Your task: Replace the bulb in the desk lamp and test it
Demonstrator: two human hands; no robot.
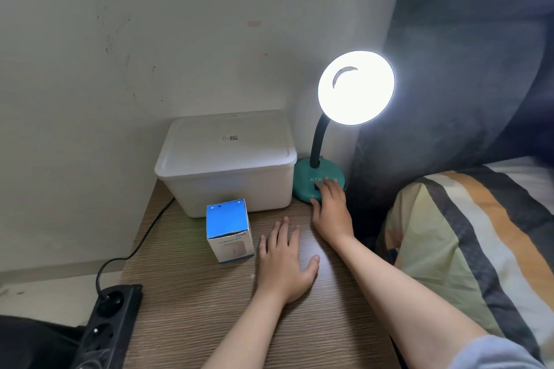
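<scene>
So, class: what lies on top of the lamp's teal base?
The right hand lies on the teal base, fingers over its front. The black neck rises from it. Any switch beneath the fingers is hidden.

Two hands (286,260), one lamp (355,88), two boxes (229,229), one power strip (109,325).

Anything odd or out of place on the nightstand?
Only one oddity: the blue-and-white cardboard box stands upside down, its HUMIDIFIER print inverted. The teal gooseneck desk lamp is upright and lit, right hand on its base.
</scene>
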